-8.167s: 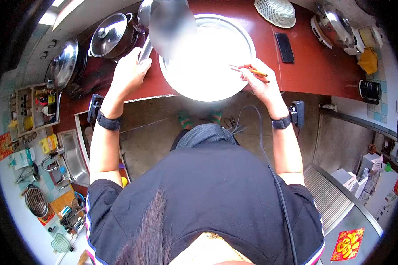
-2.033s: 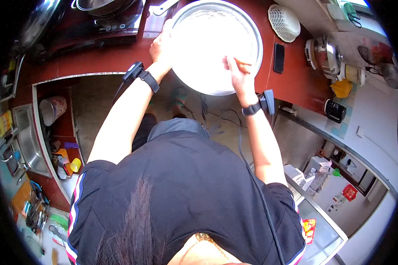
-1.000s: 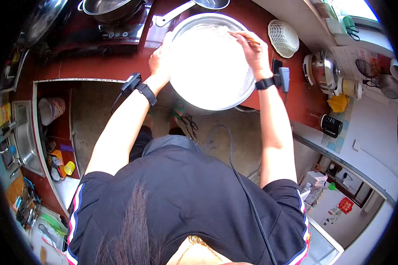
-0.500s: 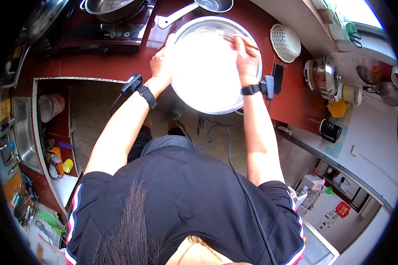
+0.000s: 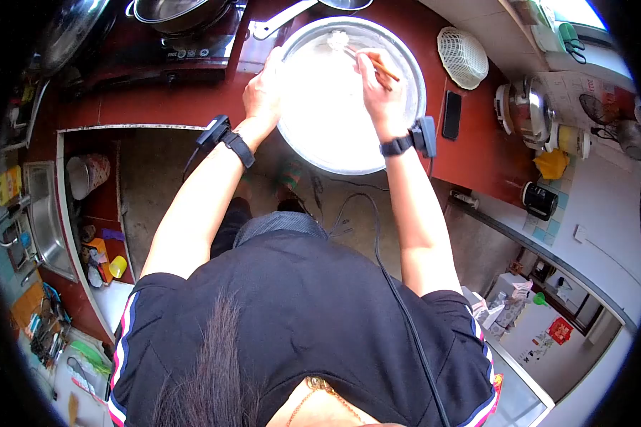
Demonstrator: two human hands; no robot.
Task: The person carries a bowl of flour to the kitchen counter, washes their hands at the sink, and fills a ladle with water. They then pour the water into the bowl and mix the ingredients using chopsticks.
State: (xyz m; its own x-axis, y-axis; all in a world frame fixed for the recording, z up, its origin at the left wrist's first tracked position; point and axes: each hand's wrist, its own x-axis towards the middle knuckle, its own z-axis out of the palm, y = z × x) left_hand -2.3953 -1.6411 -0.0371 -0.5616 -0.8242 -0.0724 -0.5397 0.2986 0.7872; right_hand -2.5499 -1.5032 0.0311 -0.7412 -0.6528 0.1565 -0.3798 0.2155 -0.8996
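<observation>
A large round metal basin (image 5: 411, 67) sits on the red counter, its inside bright white and washed out by glare. My left hand (image 5: 263, 91) grips the basin's left rim. Over the right part of the basin, my right hand (image 5: 382, 92) is closed around a pair of wooden chopsticks (image 5: 382, 70). Near their far tips lies a lumpy white clump (image 5: 338, 40), close to the far wall of the basin; glare hides whether they touch. What else the basin holds cannot be made out.
A white woven basket (image 5: 463, 58) and a black phone (image 5: 451, 114) lie right of the basin. Beyond it is a long-handled pan (image 5: 285, 20); left of that, a pot (image 5: 174, 16) stands on the stove. An electric cooker (image 5: 527, 114) stands farther right.
My right hand with the chopsticks has shifted left, further over the basin. The white clump now shows near the chopstick tips. My left hand stays on the rim.
</observation>
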